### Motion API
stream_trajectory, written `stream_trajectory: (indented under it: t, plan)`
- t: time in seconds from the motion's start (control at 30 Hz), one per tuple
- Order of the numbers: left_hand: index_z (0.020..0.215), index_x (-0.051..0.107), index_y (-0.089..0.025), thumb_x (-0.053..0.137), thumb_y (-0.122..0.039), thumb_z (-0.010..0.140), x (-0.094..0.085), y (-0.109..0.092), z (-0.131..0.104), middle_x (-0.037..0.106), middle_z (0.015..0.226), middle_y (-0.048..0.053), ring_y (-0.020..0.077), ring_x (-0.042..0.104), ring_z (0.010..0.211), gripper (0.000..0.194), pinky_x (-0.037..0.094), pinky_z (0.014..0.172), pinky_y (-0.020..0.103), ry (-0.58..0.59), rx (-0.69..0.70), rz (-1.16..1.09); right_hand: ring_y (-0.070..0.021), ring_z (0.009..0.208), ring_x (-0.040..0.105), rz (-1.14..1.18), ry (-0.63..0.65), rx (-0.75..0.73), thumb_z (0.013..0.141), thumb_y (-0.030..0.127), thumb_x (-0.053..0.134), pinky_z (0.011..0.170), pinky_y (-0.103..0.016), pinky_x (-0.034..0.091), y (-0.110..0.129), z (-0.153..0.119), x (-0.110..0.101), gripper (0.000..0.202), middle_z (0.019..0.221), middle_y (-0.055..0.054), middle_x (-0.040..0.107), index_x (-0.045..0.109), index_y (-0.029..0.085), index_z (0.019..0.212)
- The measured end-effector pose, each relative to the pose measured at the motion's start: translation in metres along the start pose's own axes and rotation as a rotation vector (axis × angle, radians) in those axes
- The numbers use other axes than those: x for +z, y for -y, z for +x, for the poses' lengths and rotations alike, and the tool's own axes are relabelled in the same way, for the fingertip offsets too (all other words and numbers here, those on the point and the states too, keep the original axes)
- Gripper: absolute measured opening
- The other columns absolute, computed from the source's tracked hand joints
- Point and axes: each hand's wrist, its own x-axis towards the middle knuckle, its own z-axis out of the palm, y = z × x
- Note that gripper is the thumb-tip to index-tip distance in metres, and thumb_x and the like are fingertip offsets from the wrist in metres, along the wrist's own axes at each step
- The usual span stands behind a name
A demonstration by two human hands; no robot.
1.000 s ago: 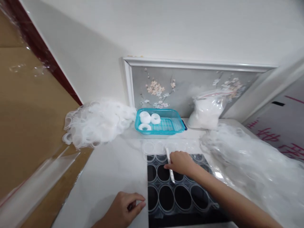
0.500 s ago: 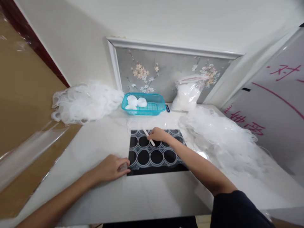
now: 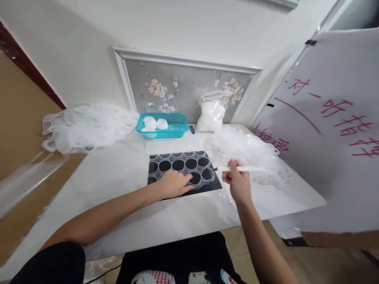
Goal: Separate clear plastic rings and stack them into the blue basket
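Note:
A black sheet (image 3: 184, 176) with rows of dark circles ringed in pale white lies on the white table. My left hand (image 3: 173, 184) rests on the sheet's front part, index finger and thumb stretched out beside a circle. Past the sheet's right edge, my right hand (image 3: 237, 179) is closed round a slim white stick (image 3: 253, 169). The stick lies nearly level, and its dark tip points left towards the sheet; its exact kind cannot be made out.
A turquoise basket (image 3: 177, 133) with several white round pieces (image 3: 150, 122) stands at the back. Piles of clear plastic rings lie left (image 3: 89, 128) and right (image 3: 237, 144). A bag of white material (image 3: 211, 114) leans by the framed picture (image 3: 185, 83). A whiteboard (image 3: 325, 177) stands right.
My right hand has carried the stick from over the sheet to its right side. My left hand has moved from the sheet's left edge onto its front. The view has shifted right.

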Motion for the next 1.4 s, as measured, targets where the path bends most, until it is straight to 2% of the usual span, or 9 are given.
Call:
stream_trajectory:
  t: [0.17,0.3,0.43,0.53,0.67,0.77,0.9,1.1,1.4]
  plan:
    - [0.11,0.064,-0.016,0.044,-0.042,0.096,-0.003,0.063,0.002,0.072,0.088,0.015,0.031,0.07,0.082,0.036,0.048,0.069,0.036,0.007,-0.257,0.118,-0.0229,0.077,0.061,-0.562,0.216,-0.154,0.096,0.053,0.035,0.066,-0.033,0.044,-0.033,-0.012,-0.01,0.041,0.082,-0.006,0.07,0.062,0.022,0.087]
    - [0.11,0.063,-0.013,0.042,-0.041,0.097,-0.002,0.133,-0.004,0.071,0.093,0.017,0.03,0.068,0.087,0.037,0.047,0.072,0.034,0.043,-0.418,0.168,-0.0241,0.081,0.057,-0.807,0.433,-0.375,0.096,0.041,0.043,0.072,-0.035,0.043,-0.046,-0.01,0.001,0.031,0.078,-0.006,0.067,0.056,0.022,0.075]
    - [0.114,0.061,-0.019,0.038,-0.05,0.097,0.001,0.169,0.004,0.072,0.094,0.011,0.0257,0.067,0.088,0.042,0.045,0.072,0.029,0.078,-0.397,0.139,-0.0229,0.076,0.058,-0.959,0.449,-0.459,0.094,0.038,0.052,0.07,-0.033,0.039,-0.046,-0.007,0.009,0.028,0.071,-0.004,0.064,0.052,0.021,0.071]
    - [0.108,0.063,-0.021,0.038,-0.043,0.097,0.003,0.178,0.012,0.072,0.092,0.008,0.0237,0.067,0.086,0.036,0.044,0.072,0.028,0.093,-0.336,0.109,-0.0232,0.073,0.059,-1.107,0.368,-0.447,0.095,0.04,0.05,0.067,-0.032,0.038,-0.037,0.006,0.009,0.03,0.067,-0.005,0.062,0.053,0.021,0.071]
    - [0.106,0.064,-0.018,0.038,-0.038,0.097,0.005,0.183,0.011,0.072,0.091,0.01,0.024,0.067,0.085,0.034,0.043,0.072,0.029,0.09,-0.287,0.1,-0.0262,0.093,0.062,-1.272,0.299,-0.464,0.098,0.037,0.042,0.075,-0.032,0.042,-0.022,0.055,0.019,0.027,0.09,-0.01,0.069,0.06,0.02,0.088]
    - [0.116,0.062,-0.019,0.039,-0.046,0.096,0.007,0.187,0.003,0.072,0.094,0.011,0.025,0.067,0.087,0.041,0.043,0.071,0.029,0.078,-0.28,0.118,-0.0266,0.104,0.06,-1.454,0.438,-0.447,0.098,0.033,0.043,0.081,-0.031,0.043,-0.019,0.105,0.036,0.025,0.103,-0.014,0.069,0.06,0.017,0.105]
    - [0.11,0.068,-0.021,0.041,-0.04,0.095,0.009,0.191,-0.009,0.073,0.096,0.011,0.0249,0.067,0.088,0.037,0.043,0.072,0.03,0.075,-0.268,0.16,-0.0251,0.094,0.066,-1.521,0.625,-0.426,0.092,0.024,0.052,0.076,-0.029,0.044,-0.024,0.156,0.054,0.016,0.096,-0.014,0.071,0.065,0.016,0.096]
    - [0.089,0.073,-0.015,0.047,-0.027,0.092,0.005,0.19,-0.008,0.073,0.086,0.011,0.0218,0.066,0.084,0.028,0.041,0.074,0.029,0.073,-0.248,0.185,-0.0252,0.095,0.066,-1.518,0.708,-0.47,0.089,0.011,0.049,0.078,-0.03,0.042,-0.031,0.176,0.059,0.019,0.098,-0.016,0.072,0.066,0.015,0.097]
    - [0.1,0.07,-0.017,0.049,-0.03,0.089,-0.019,0.201,0.013,0.072,0.088,0.01,0.0262,0.066,0.086,0.028,0.041,0.07,0.029,-0.119,-0.481,0.146,-0.0239,0.092,0.065,-1.347,0.393,-0.425,0.088,0.014,0.047,0.076,-0.028,0.04,-0.018,0.209,0.068,0.019,0.097,-0.014,0.072,0.064,0.013,0.098]
